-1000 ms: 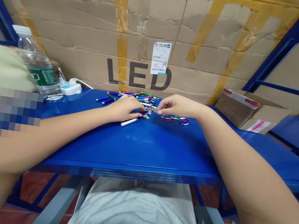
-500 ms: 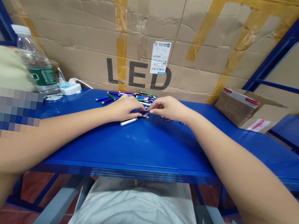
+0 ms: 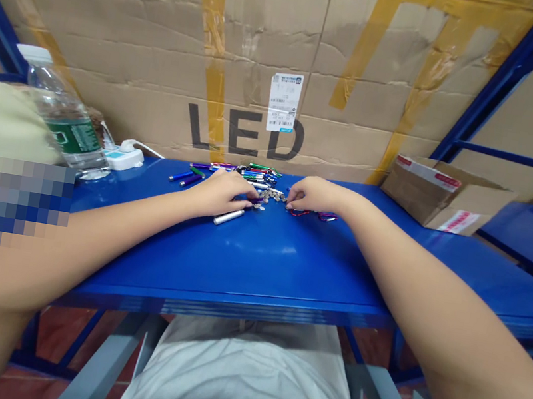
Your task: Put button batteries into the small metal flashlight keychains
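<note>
One large cardboard box (image 3: pixel 267 31) marked LED is standing behind one blue table (image 3: pixel 247 257). One smaller open carton (image 3: pixel 414 192) is sitting at the right, and one capped bottle (image 3: pixel 75 132) is standing at the left. Two hands are working between them: the left hand (image 3: pixel 227 194) is pinching one purple tube (image 3: pixel 257 200) between thumb and fingers just above the tabletop; the right hand (image 3: pixel 316 195) is holding its fingers curled toward the thumb, but whether they are pinching anything I cannot tell. One silver tube (image 3: pixel 228 218) is lying just before the left hand, and a tangled pile of coloured tubes (image 3: pixel 255 172), too dense to count, is lying behind. Two carabiners (image 3: pixel 328 217), one red, one purple, are showing below the right hand. Several tiny metal discs (image 3: pixel 274 195), too small to count, are lying between the hands.
</note>
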`<state>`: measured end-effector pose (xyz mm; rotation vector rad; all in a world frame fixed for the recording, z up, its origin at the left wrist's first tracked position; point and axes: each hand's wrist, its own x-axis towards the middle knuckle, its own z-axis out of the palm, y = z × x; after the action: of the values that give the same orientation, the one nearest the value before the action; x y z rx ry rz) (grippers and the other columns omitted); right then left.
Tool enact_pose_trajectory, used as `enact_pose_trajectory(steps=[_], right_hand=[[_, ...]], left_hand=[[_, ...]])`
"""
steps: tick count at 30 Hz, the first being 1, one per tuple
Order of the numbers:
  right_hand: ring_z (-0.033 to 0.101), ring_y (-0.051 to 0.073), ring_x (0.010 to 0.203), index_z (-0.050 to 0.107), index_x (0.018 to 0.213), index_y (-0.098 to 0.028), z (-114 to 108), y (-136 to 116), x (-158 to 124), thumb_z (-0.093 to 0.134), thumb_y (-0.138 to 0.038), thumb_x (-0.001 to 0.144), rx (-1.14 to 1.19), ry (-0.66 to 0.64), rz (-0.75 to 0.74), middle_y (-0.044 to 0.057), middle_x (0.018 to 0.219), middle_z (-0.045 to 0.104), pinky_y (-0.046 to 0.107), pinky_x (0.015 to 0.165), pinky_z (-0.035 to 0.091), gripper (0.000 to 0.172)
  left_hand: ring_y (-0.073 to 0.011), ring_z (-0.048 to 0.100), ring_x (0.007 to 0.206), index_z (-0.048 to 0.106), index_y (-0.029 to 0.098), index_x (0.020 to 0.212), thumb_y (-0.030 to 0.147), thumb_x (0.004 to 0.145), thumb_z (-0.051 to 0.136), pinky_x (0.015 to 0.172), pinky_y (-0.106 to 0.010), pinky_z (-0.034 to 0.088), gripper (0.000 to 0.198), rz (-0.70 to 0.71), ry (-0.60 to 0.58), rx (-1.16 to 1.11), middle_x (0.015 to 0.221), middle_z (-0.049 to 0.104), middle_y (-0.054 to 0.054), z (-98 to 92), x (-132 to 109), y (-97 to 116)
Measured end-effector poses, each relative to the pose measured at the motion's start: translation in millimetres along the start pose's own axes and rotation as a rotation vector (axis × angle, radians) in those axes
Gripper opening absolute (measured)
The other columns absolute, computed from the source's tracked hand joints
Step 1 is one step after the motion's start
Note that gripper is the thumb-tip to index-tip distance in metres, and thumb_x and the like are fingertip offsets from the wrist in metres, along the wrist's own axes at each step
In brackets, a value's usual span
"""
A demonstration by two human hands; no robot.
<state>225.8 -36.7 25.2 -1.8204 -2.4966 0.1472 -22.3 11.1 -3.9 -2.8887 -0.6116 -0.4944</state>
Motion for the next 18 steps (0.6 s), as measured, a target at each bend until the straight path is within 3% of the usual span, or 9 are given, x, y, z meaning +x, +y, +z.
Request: enact_pose_trajectory(steps=[10, 18], right_hand=[[0.063, 0.017, 0.072, 0.073, 0.084, -0.021, 4, -2, 2, 0.066, -0.020, 0.071, 0.111, -0.035, -0.007, 0.003, 0.085, 0.072, 0.026, 0.062, 0.044, 0.015], [0.061, 0.015, 0.080, 0.070, 0.089, -0.020, 0, -17, -5, 0.060, -0.030, 0.076, 0.446, 0.053, -0.215, 0.002, 0.089, 0.071, 0.026, 0.069, 0.044, 0.019]], left_hand=[[-0.0212, 0.061, 0.093, 0.070, 0.024, 0.104, 0.032, 0.089, 0.056, 0.080, -0.032, 0.038, 0.022, 0.002, 0.001, -0.009, 0.102, 0.072, -0.003, 0.4, 0, 0], [-0.0209, 0.061, 0.090, 0.069, 0.024, 0.104, 0.033, 0.089, 0.056, 0.077, -0.031, 0.038, 0.022, 0.014, 0.009, -0.010, 0.099, 0.072, -0.003, 2.5, 0, -2]])
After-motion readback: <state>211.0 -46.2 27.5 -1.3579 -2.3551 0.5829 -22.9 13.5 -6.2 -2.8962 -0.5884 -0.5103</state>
